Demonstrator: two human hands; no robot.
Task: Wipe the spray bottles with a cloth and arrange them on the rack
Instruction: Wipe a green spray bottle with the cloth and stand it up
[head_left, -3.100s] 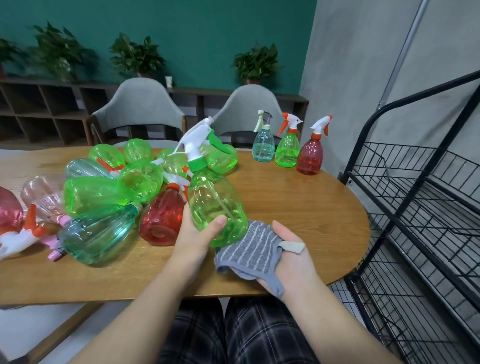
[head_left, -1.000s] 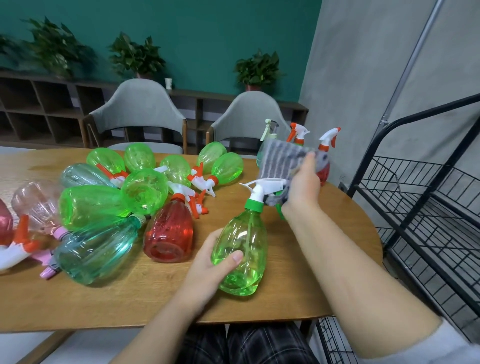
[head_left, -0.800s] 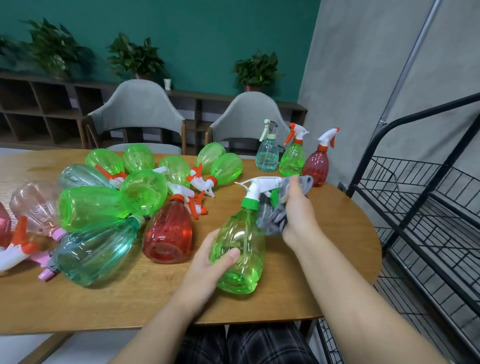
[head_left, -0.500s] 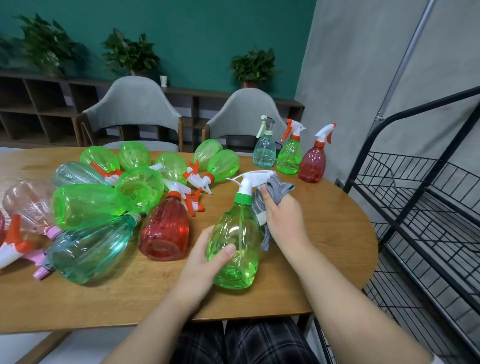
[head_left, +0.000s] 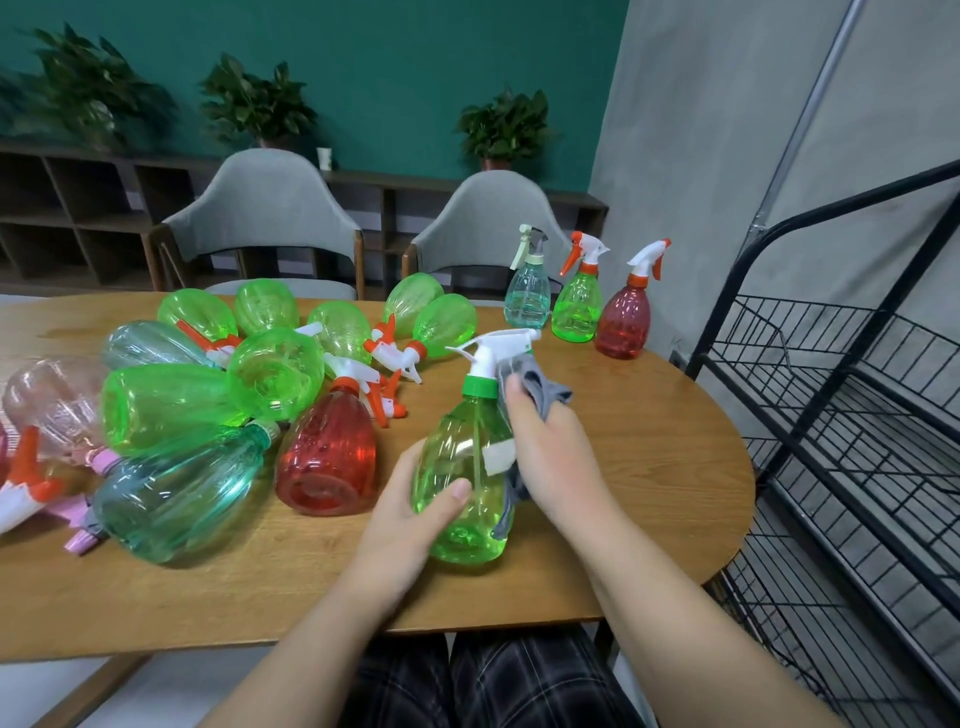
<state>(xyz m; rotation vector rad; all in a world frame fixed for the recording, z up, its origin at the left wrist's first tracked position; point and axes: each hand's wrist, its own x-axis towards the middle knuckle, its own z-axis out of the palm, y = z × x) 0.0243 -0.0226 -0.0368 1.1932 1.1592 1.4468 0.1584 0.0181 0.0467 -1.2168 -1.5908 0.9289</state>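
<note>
- While the green spray bottle (head_left: 462, 483) stands tilted on the wooden table (head_left: 649, 467) near its front edge, the left hand (head_left: 410, 514) grips its lower body: thumb curled across the front, remaining fingers wrapped behind and out of sight.
- Right hand (head_left: 550, 457) presses a grey cloth (head_left: 540, 387) against the bottle's right shoulder; its fingers are curled round the cloth, clamping it to the plastic. Cloth ends show above the knuckles and below the palm.
- Bottle's white trigger head (head_left: 498, 345) points left, clear of both hands; green collar just beside the right fingertips.
- A pale rectangular tag shows at the bottle's side by the right hand; nothing on it can be read. No brand or writing is legible on any bottle.
- Three upright bottles at the table's far right: teal bottle (head_left: 527, 296), green bottle (head_left: 576, 306), red bottle (head_left: 623, 322).
- Heap of lying bottles (head_left: 218, 395), green, red, teal and pink, occupies the table's left.
- Black wire rack (head_left: 841, 415) stands right of the table.
</note>
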